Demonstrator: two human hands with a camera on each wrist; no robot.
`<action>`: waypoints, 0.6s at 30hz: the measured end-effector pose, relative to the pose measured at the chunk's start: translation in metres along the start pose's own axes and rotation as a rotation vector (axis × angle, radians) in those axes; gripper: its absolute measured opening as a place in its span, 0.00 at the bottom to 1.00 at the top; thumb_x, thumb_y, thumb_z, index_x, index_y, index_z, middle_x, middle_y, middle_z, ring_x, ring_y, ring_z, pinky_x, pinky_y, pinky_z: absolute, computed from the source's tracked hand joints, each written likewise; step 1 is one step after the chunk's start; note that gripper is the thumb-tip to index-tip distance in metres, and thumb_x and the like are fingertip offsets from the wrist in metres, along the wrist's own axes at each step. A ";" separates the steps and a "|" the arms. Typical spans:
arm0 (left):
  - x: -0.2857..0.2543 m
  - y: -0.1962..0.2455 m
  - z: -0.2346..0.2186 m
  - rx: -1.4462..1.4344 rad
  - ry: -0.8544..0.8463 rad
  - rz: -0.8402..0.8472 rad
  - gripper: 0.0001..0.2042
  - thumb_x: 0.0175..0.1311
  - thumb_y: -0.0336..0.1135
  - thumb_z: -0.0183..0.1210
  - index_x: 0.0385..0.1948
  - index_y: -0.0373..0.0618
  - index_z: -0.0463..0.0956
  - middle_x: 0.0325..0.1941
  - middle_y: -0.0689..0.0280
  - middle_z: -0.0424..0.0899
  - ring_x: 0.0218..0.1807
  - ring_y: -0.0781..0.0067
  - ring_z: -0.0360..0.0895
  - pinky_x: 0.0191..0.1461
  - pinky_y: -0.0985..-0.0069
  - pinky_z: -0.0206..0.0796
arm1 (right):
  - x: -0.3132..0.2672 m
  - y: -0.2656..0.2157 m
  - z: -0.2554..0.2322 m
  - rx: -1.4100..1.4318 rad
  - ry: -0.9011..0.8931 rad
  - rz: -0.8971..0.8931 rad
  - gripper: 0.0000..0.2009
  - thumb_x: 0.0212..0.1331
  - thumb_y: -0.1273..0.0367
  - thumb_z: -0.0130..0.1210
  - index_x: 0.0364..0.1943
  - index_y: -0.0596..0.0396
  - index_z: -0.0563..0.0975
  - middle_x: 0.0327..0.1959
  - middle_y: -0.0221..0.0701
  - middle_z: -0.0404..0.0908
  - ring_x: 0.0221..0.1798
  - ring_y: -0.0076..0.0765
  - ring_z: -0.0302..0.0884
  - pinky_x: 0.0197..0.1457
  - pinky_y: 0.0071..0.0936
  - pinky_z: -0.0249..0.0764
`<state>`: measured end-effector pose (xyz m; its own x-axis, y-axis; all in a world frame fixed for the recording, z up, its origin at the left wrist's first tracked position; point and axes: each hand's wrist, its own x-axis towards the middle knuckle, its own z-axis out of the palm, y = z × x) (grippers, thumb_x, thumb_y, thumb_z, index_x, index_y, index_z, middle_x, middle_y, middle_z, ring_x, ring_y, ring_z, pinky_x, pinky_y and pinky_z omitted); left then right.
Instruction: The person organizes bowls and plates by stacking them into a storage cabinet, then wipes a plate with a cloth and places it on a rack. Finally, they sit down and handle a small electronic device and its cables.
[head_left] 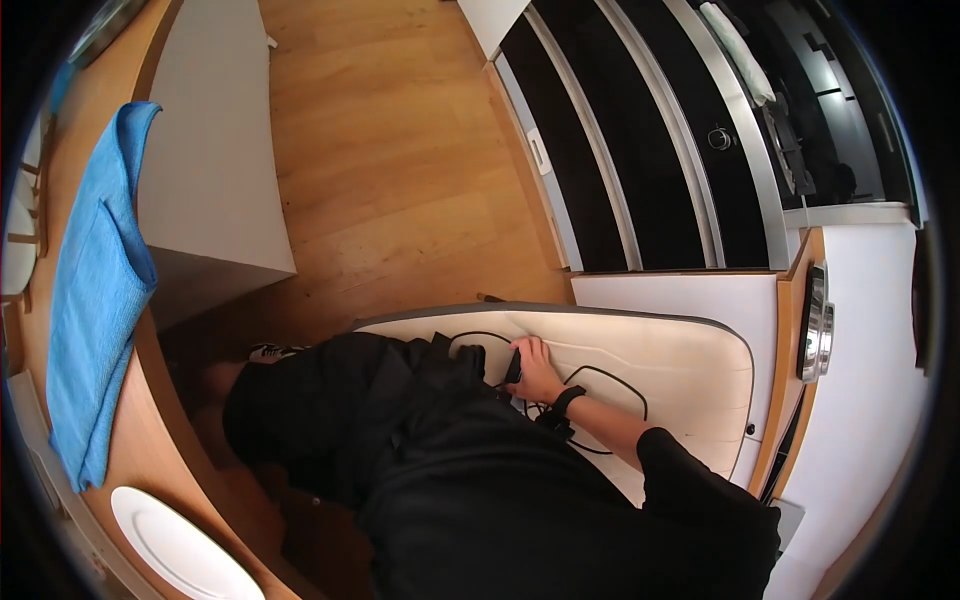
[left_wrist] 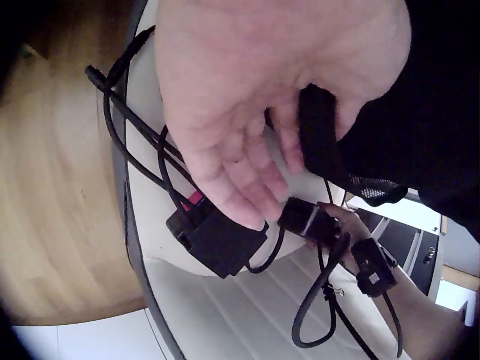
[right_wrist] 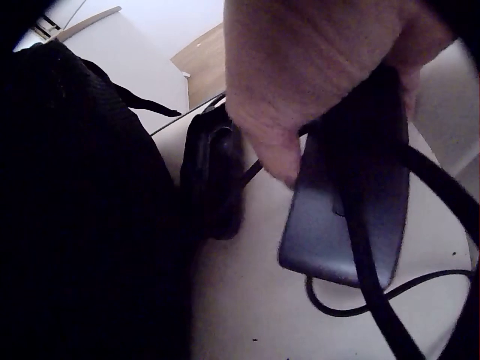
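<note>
My right hand (head_left: 535, 368) grips a flat dark box (right_wrist: 341, 217), seemingly a power bank, over the cream padded seat (head_left: 680, 375). In the right wrist view the thumb lies along one side and fingers reach round the other. My left hand (left_wrist: 262, 97) pinches a black fabric strap (left_wrist: 318, 131) between thumb and fingers, beside the black clothing; in the head view this hand is hidden. Just below its fingertips, a black box (left_wrist: 217, 236) with cables and a small red part rests on the seat. A dark oblong object (right_wrist: 214, 172) lies left of the right hand.
Black cables (head_left: 625, 390) loop across the seat around the right wrist. A counter with a blue cloth (head_left: 100, 290) and a white plate (head_left: 185, 545) runs along the left. Black-fronted drawers (head_left: 640, 140) stand ahead right, above the wooden floor (head_left: 390, 150).
</note>
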<state>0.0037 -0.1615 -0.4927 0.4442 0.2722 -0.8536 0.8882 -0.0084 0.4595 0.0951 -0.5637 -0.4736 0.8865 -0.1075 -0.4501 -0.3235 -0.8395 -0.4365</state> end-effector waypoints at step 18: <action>0.015 -0.008 -0.010 -0.015 -0.016 -0.015 0.25 0.49 0.38 0.69 0.46 0.34 0.70 0.50 0.50 0.75 0.54 0.47 0.74 0.60 0.60 0.69 | -0.051 0.005 0.018 0.133 -0.007 0.439 0.45 0.40 0.60 0.79 0.58 0.65 0.60 0.60 0.58 0.66 0.64 0.66 0.67 0.69 0.43 0.67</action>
<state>0.0018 -0.1480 -0.5072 0.4329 0.2569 -0.8641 0.8928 0.0102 0.4503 0.0422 -0.5527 -0.4673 0.6539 -0.4337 -0.6199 -0.7081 -0.6396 -0.2994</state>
